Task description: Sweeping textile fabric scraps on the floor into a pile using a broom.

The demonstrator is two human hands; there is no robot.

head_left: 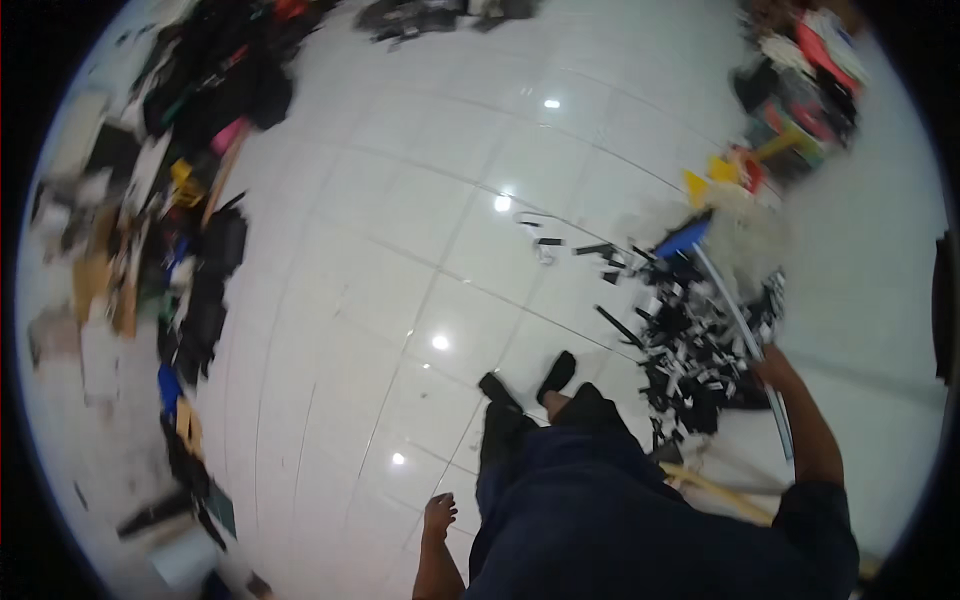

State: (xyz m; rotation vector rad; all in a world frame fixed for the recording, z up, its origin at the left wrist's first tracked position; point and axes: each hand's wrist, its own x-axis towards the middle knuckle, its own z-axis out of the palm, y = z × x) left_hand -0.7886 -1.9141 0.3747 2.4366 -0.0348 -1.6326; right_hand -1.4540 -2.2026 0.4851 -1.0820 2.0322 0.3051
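In my right hand (pixel 770 370) is the pale grey handle of what looks like a broom (pixel 728 300), with my fingers closed round it. Its blue head (pixel 684 237) rests at the far edge of a heap of black and white scraps (pixel 690 345) on the floor; blur hides its exact shape. A few loose strips (pixel 598 250) lie to the left of the heap. My left hand (pixel 440 514) hangs low beside my body, holding nothing, its fingers loosely curled and apart.
Glossy white tiles (pixel 380 250) make up the floor. Mixed piles of goods (pixel 200 230) line the left side. Beyond the heap are a pale translucent bag-like thing (pixel 745 235) and a colourful pile (pixel 800 110). Dark items (pixel 440 15) lie at the far end. A yellowish curved bar (pixel 720 490) is beside me.
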